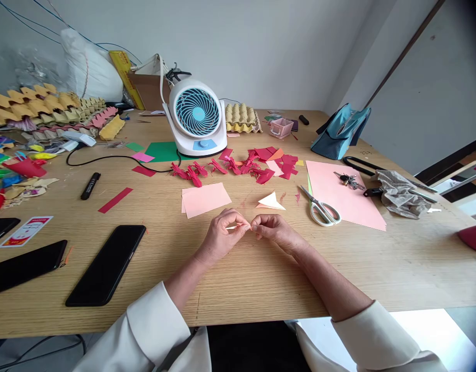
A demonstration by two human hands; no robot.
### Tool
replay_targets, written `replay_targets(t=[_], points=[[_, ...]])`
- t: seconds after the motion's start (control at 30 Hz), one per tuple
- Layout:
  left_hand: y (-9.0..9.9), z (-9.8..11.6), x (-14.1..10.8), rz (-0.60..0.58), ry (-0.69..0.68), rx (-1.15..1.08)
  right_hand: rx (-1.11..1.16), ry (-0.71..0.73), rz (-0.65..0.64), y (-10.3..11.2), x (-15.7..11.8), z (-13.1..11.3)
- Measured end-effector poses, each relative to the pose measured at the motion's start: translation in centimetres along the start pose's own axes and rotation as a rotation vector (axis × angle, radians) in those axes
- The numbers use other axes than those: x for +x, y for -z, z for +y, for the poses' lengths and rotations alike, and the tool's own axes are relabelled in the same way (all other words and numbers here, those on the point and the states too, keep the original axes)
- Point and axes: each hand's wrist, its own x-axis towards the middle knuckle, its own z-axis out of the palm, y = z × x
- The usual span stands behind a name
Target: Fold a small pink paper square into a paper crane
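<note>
My left hand (225, 233) is closed in a pinch on a small pale piece of paper (233, 227), mostly hidden by the fingers. Fingertips of my right hand (272, 231) meet the left ones and are pinched too, apparently at the tip of the same paper. Just beyond the hands lies a folded pale-pink paper piece (271, 201) with pointed ends. Left of it are light-pink paper rectangles (206, 199), one overlapping another. Farther back, several folded red paper figures (217, 166) form a loose row beside red paper pieces (288, 164).
White-handled scissors (322, 211) lie at the right, near a large pink sheet (338, 191) with keys (350, 181). A white fan (197, 118) stands at the back. Black phones (106, 265) and a marker (91, 186) are at the left. A blue bag (340, 132) sits at the back right.
</note>
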Motion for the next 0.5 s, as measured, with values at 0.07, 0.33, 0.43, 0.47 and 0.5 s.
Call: replay_targets(t=[0.07, 0.33, 0.43, 0.47, 0.5], points=[[0.02, -0.13, 0.01, 0.009, 0.005, -0.013, -0.009, 0.002, 0.002, -0.02, 0.04, 0.09], [0.89, -0.97, 0.23, -0.071, -0.058, 0.043, -0.12, 0.057, 0.048, -0.08, -0.08, 0.38], [0.95, -0.9, 0.12, -0.034, -0.111, 0.192, -0.207, 0.096, 0.09, -0.24, -0.2, 0.3], [0.91, -0.82, 0.07, -0.023, -0.117, 0.224, -0.234, 0.11, 0.103, -0.33, -0.24, 0.23], [0.86, -0.74, 0.03, -0.014, -0.116, 0.243, -0.256, 0.123, 0.114, -0.42, -0.29, 0.16]])
